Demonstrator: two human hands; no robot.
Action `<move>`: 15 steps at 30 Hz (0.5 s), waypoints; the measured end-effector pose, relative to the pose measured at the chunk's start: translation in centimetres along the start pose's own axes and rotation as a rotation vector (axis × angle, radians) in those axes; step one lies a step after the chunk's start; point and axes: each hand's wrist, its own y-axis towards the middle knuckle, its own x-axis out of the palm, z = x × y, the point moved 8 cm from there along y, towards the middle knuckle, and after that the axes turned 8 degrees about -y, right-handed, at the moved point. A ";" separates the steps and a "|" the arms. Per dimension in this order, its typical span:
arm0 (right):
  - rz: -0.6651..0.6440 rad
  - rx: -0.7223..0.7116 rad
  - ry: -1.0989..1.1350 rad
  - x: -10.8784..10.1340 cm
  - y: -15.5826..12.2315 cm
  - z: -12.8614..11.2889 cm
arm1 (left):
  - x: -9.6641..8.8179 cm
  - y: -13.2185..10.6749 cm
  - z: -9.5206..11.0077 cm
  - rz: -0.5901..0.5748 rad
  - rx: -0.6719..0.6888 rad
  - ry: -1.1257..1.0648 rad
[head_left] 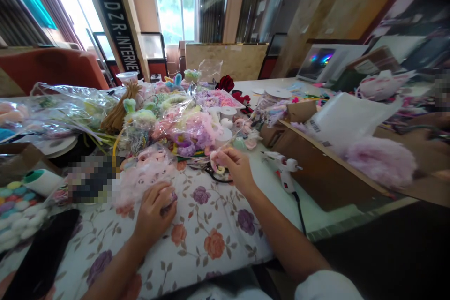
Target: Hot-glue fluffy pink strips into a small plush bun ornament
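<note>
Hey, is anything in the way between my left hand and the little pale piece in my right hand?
Nothing visible blocks it: floral cloth shows between the left hand and the pale piece, with black-handled scissors close by the right hand.

Worktop pale, glossy; front mostly under white floral cloth. On cloth: flat blk item near L, pale pink fluff mid. On bare R part: glue gun w/ cord, cardbd box. Back: heap of pastel trims & plastic bags.
</note>
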 end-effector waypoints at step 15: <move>-0.365 0.020 -0.020 0.4 -1.7 -2.3 | 7.0 5.5 2.0 -0.551 -0.759 -1.237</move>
